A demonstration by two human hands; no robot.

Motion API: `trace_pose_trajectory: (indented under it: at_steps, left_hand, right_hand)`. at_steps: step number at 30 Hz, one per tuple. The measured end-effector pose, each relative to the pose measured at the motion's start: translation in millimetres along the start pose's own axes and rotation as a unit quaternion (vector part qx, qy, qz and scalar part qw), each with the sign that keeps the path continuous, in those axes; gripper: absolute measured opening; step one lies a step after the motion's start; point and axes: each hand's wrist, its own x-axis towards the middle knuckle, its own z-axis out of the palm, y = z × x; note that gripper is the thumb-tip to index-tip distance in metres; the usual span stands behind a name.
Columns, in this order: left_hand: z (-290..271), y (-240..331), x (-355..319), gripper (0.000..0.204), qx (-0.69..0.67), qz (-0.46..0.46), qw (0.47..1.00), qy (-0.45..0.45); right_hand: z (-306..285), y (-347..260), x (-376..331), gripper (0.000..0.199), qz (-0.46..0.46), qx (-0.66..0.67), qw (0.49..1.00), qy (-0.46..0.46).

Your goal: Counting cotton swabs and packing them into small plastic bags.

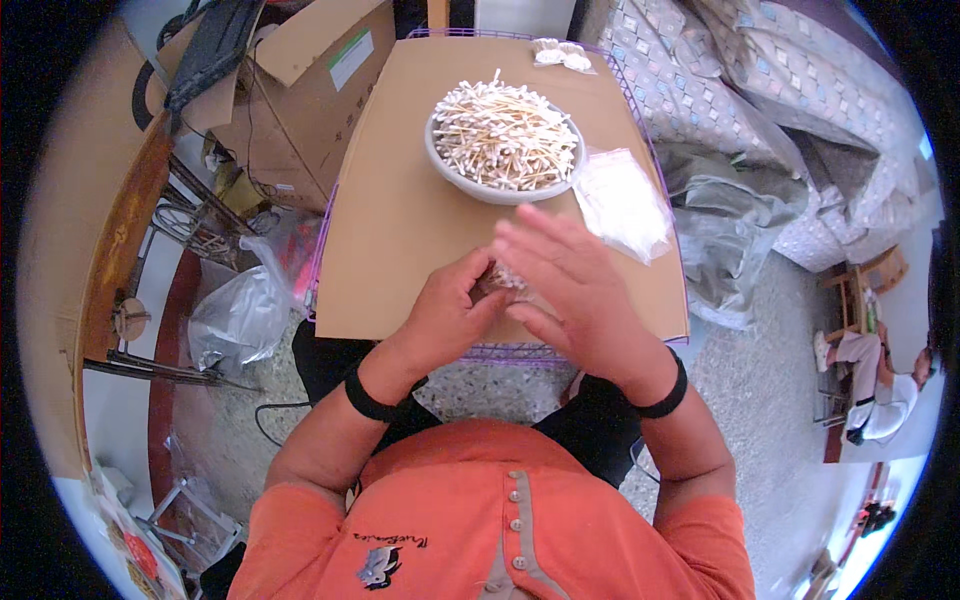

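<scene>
My left hand (445, 308) is closed around a bundle of cotton swabs (508, 279) close to my body, its thumb and fingers wrapped about the sticks. Beside it my right hand (580, 285) is held flat with fingers stretched out, partly covering the bundle; whether its palm touches the tips cannot be told. Beyond both hands stands a grey bowl (453, 180) heaped with loose cotton swabs (505, 135). To the bowl's right lies a stack of clear plastic bags (625, 208).
A brown cardboard sheet (395, 225) covers the purple wire-edged table. Small packed bundles (563, 56) of swabs lie at its far edge. Cardboard boxes (295, 110) stand at left, and patterned padded covers (690, 90) at right. A seated person (885, 390) is at far right.
</scene>
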Motion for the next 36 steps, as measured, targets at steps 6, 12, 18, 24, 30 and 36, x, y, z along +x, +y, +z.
trace_pose_trajectory:
  at_steps: [6, 12, 18, 24, 30, 36]
  left_hand:
    - [-1, -1, 2, 0.038, 0.016, -0.029, 0.999, -0.013]
    - [1, 4, 1, 0.047, -0.016, -0.021, 1.0, -0.01]
    - [0, 3, -1, 0.044, -0.033, -0.05, 0.998, -0.037]
    - [-2, -4, 1, 0.041, -0.007, -0.024, 0.999, -0.045]
    - [2, 4, 0, 0.033, -0.242, -0.069, 0.968, -0.016]
    - [1, -3, -6, 0.035, -0.274, -0.086, 0.957, -0.045]
  right_hand:
    - [0, 1, -2, 0.049, -0.009, 0.009, 1.0, -0.002]
    - [-7, 8, -7, 0.053, 0.035, 0.067, 0.996, 0.049]
    - [2, 20, -25, 0.037, 0.156, 0.18, 0.967, 0.089]
    - [16, 20, -23, 0.01, 0.231, 0.422, 0.862, 0.162]
    - [28, 21, -25, 0.011, 0.216, 0.421, 0.865, 0.168]
    - [50, 1, -29, 0.036, 0.208, 0.36, 0.887, 0.202]
